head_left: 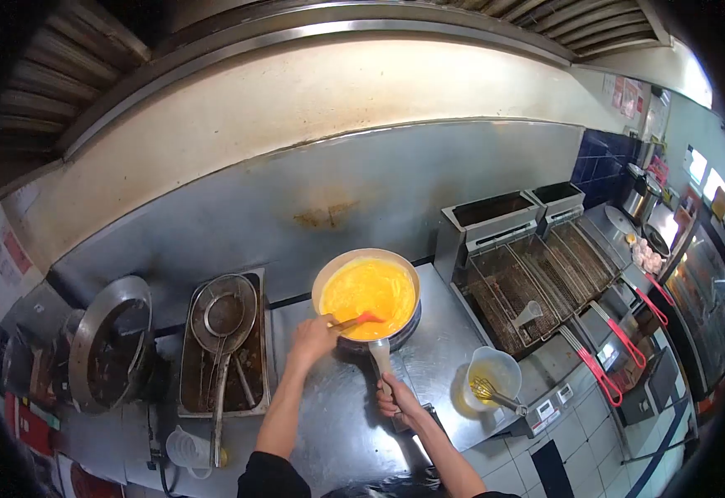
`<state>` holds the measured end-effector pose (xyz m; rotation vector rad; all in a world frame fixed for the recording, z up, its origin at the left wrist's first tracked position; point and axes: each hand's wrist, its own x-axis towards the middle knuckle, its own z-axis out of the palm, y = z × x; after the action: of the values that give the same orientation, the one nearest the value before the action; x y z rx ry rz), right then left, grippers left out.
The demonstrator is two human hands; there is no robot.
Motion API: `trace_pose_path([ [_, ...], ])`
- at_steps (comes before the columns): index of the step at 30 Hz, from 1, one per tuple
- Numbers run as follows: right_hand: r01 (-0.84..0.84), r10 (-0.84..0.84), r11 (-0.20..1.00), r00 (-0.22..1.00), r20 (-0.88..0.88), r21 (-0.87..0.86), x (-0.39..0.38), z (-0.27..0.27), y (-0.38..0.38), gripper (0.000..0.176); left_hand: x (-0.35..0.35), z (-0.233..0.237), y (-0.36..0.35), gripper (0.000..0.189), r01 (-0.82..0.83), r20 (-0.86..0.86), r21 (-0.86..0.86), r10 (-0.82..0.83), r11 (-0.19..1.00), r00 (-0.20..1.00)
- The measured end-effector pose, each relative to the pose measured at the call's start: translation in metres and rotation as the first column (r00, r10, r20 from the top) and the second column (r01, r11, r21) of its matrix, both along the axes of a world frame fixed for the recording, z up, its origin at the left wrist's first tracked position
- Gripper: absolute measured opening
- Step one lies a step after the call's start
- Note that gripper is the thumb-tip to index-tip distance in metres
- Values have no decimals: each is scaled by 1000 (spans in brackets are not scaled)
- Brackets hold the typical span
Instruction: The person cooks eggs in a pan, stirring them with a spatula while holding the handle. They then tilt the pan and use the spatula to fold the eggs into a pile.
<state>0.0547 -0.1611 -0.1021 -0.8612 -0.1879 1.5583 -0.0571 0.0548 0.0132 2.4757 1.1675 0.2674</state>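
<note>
A round pan (324,283) with yellow, egg-like food (368,290) in it stands on a burner on the steel counter. My left hand (314,339) is closed on a spatula (366,318) whose red head rests in the food, at the pan's near left side. Below the pan, my right hand (397,397) is wrapped round the pan's light grey handle (380,357). To the right of that hand stands a clear plastic jug (503,371) with a whisk (485,388) and some yellow liquid inside.
Fryers with baskets (507,286) and red-handled baskets (600,378) line the right side. At left are a strainer (224,315) over a metal tray (256,400), a large wok (88,349) and a plastic measuring jug (188,448). A steel splashback (246,207) rises behind.
</note>
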Motion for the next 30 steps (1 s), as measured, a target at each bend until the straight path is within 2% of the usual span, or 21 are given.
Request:
trace_pose_path([
  [2,-4,4,998,1000,3,-56,-3,8,-2,32,-2,23,2,31,-4,-74,-67,-1,998,997],
  [4,-11,11,1000,1000,-10,-23,-4,0,-2,32,-5,19,12,28,-128,-56,-36,125,991,991],
  [6,-1,1,1000,999,-35,-12,-2,-7,0,33,5,2,15,30,-160,-37,-7,159,987,987],
  [8,-12,12,1000,1000,-20,-11,-5,-4,-2,32,18,-4,8,32,-129,8,-78,130,989,992],
  [9,-8,8,1000,1000,-5,-19,-6,0,-2,32,18,1,0,32,-92,-32,-87,89,992,996],
  [12,2,-3,999,1000,-2,-32,1,-1,2,30,5,8,0,30,20,-17,-29,-20,999,1000],
  [13,8,-9,1000,1000,-16,-24,1,-2,2,32,-1,21,3,29,13,-98,-54,-19,998,995],
  [14,6,-7,1000,999,-34,-23,-2,-5,0,34,1,23,8,29,17,-109,-61,-24,998,994],
  [17,13,-14,999,1000,-16,-31,-3,-4,2,33,8,11,27,28,-132,-134,31,135,991,982],
  [18,36,-35,999,999,16,-27,-6,-5,1,32,17,-2,28,27,-173,-67,14,174,985,983],
  [20,22,-22,1000,998,65,-4,-6,-8,2,32,24,-18,17,27,-66,10,30,65,997,998],
  [21,13,-13,1000,999,34,-5,-6,-8,1,32,20,-15,10,27,-65,25,38,64,997,998],
  [24,-2,1,1000,1000,31,14,-4,-4,1,32,9,16,4,28,19,-39,81,-16,997,999],
  [26,7,-7,1000,1000,18,1,-4,-8,1,32,-3,30,14,33,64,-195,-12,-65,998,979],
  [28,-1,1,1000,1000,-1,-1,-3,-9,1,32,4,27,18,34,-8,-241,-6,6,1000,970],
  [30,-11,11,1000,1000,-3,0,-5,-10,2,33,21,-5,32,31,-106,-80,49,109,993,991],
])
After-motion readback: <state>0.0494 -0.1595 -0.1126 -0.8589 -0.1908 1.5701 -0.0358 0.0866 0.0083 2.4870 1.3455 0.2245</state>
